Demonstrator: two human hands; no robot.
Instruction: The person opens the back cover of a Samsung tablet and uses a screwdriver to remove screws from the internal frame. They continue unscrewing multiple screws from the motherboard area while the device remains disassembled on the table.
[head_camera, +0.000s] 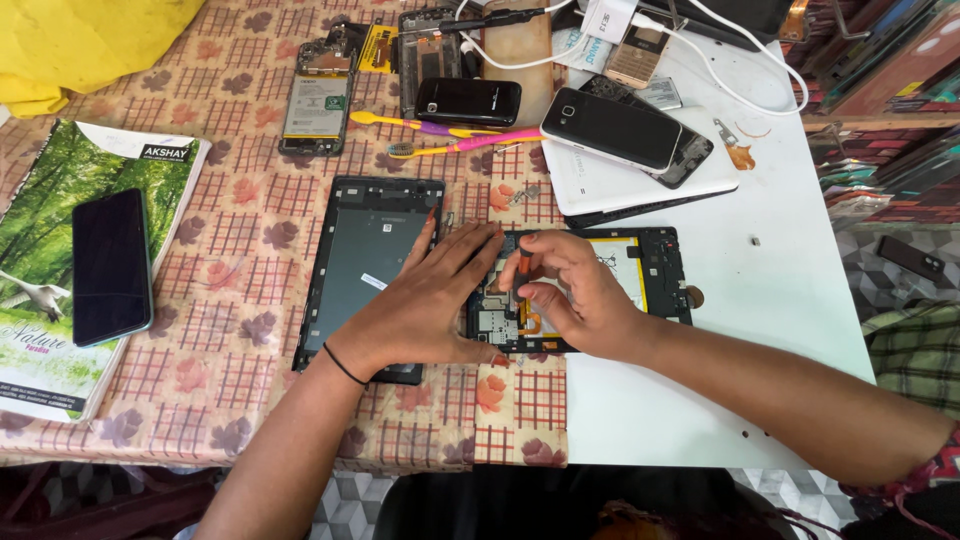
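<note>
Where right hand (575, 295) grips, screwdriver (525, 263) tip hidden.

A dark phone screen (111, 265) lies on a green book at the left. A black tablet screen panel (365, 255) lies face down in the middle, with a small white label (373, 282) on it. Up top, an open phone shows a pale green battery label (316, 106). Two black phone screens (468, 101) (610, 127) lie near the top. A white tag (606, 18) sits at the top edge.
</note>
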